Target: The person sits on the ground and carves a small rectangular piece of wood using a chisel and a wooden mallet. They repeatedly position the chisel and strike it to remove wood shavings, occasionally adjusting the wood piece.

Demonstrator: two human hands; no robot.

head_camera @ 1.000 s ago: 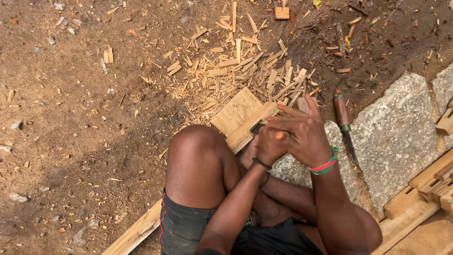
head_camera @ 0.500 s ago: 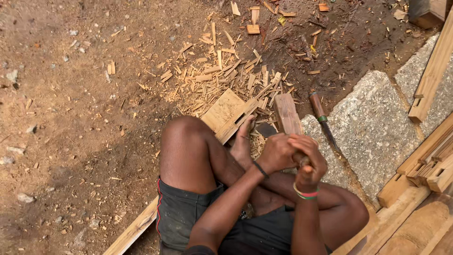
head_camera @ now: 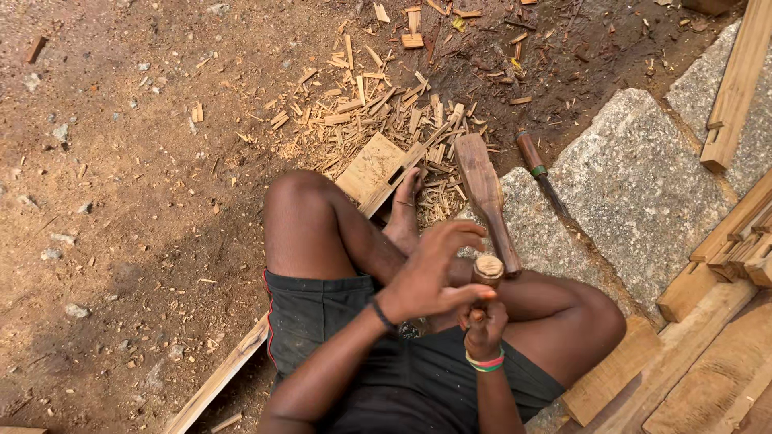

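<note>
The right hand (head_camera: 485, 325) is gripping a stiff, likely light wooden handle (head_camera: 487, 272) low down, the left hand (head_camera: 430, 277) half-open, fingertips touching its top.

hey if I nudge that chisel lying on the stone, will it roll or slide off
The chisel has a rounded wooden handle, so it would probably roll sideways. The granite slab under it looks rough and fairly flat, so it likely won't slide far. Its dark blade end probably makes it front-heavy.
</note>
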